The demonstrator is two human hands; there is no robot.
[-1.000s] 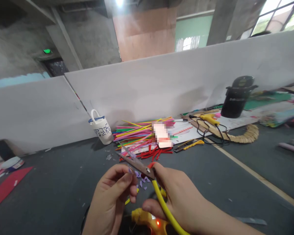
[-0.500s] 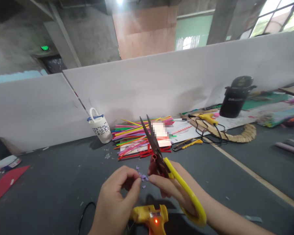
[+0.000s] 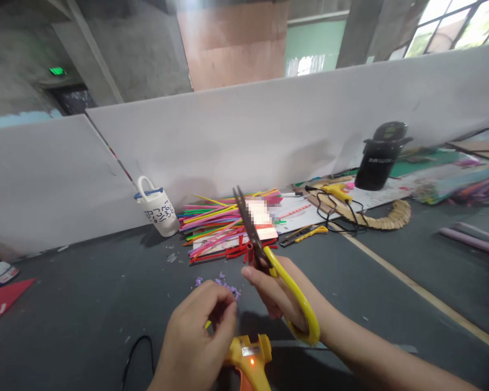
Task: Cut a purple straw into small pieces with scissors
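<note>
My right hand grips yellow-handled scissors, blades together and pointing up and away. My left hand is closed in a pinch just left of it, fingertips pressed on something too small to make out. Small purple scraps lie on the dark floor beyond the left fingers. A yellow hot glue gun with a lit orange light rests below both hands, its black cord curling left.
A pile of coloured sticks lies ahead by the white partition, beside a white cup. A second glue gun, a yellow utility knife, a black pot and a red sheet lie around.
The scissors swung from cutting across at the left fingers to pointing upward, blades closed. My left hand dropped lower toward the glue gun. The view shifted slightly right.
</note>
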